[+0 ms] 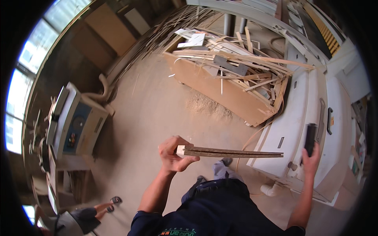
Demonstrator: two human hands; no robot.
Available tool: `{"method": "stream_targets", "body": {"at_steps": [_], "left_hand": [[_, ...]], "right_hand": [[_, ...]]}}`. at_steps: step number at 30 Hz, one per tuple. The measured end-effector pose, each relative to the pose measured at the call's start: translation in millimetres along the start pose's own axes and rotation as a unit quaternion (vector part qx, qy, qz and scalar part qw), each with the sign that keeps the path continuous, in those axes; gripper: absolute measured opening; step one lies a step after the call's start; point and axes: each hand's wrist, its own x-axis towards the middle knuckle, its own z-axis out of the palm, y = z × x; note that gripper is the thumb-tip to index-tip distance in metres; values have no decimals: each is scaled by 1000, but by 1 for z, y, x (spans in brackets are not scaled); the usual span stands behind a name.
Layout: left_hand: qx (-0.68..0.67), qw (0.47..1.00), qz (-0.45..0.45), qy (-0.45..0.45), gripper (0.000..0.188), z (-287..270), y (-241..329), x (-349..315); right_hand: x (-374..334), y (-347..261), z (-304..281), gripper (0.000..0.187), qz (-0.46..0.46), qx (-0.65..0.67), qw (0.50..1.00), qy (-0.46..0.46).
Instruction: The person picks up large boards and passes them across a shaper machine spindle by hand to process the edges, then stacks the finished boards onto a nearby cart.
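My left hand (173, 152) is closed round the near-left end of a wooden board (232, 152), seen edge-on. A dark groove runs along the board's edge, and its gripped end is pale. The board stretches rightward at waist height, above the floor and toward the white machine (275, 149). At the right, my right hand (311, 158) is wrapped round a black, elongated object (310, 137), held upright beside the machine's panels. What kind of object it is I cannot make out.
A big wooden bin (224, 92) heaped with offcuts stands ahead, with sawdust (208, 106) at its foot. Grey-blue machinery (76, 126) is on the left. An orange hose (248, 137) lies by the white machine. Another person (78, 220) is at the lower left.
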Motion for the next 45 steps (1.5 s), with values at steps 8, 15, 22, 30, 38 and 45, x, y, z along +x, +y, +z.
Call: {"method": "stream_targets", "body": {"at_steps": [8,15,22,30,38,45], "left_hand": [[88,995,36,44,45,-66,46,-87],[131,985,12,111,44,-108,76,-147],[152,970,-4,188,42,-127,90,-188],[182,960,3,213,43,-139,94,-204],[205,953,10,224,45,-137,84,-210],[232,950,-13,207,41,-139,84,-215]], "right_hand": [[-75,-265,114,54,-447,102,842,-282],[-126,-299,125,55,-493,91,801,-326],[-152,-306,147,51,-515,120,763,-373],[-165,-324,171,31,-538,172,720,-404],[-174,-325,185,27,-483,191,716,-466],[-184,-334,198,29,-473,200,725,-458]]}}
